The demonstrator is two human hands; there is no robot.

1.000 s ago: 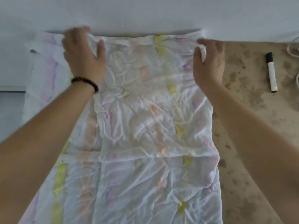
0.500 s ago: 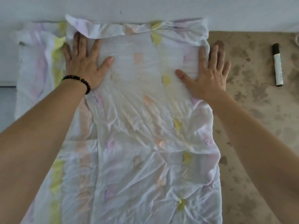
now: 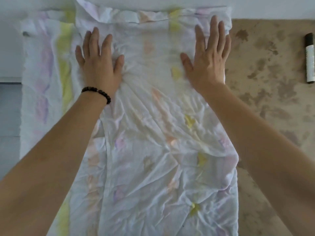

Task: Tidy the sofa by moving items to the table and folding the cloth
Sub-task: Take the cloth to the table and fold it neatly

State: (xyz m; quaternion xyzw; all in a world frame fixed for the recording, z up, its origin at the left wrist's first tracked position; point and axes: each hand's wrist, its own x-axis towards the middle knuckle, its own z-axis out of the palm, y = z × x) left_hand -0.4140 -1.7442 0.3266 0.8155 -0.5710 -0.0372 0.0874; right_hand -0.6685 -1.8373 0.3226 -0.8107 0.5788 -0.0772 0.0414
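Along the table's far edge I press my left hand (image 3: 99,65) and right hand (image 3: 207,60), grip released, palms flat, on the cloth (image 3: 153,150) to set the fold

Cloth (image 3: 153,150): thin woven fabric, matt, heavily creased, white with faded pastel print. Surface (image 3: 265,92): matt tan, dark mottling, rough-looking. Marker (image 3: 309,58): smooth plastic. Bracelet (image 3: 98,92): dark beads, dull sheen.

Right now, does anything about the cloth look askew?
Yes. The cloth is heavily wrinkled, and its top layer sits off to the right, leaving a strip uncovered at left. The far edge is rumpled and curled.
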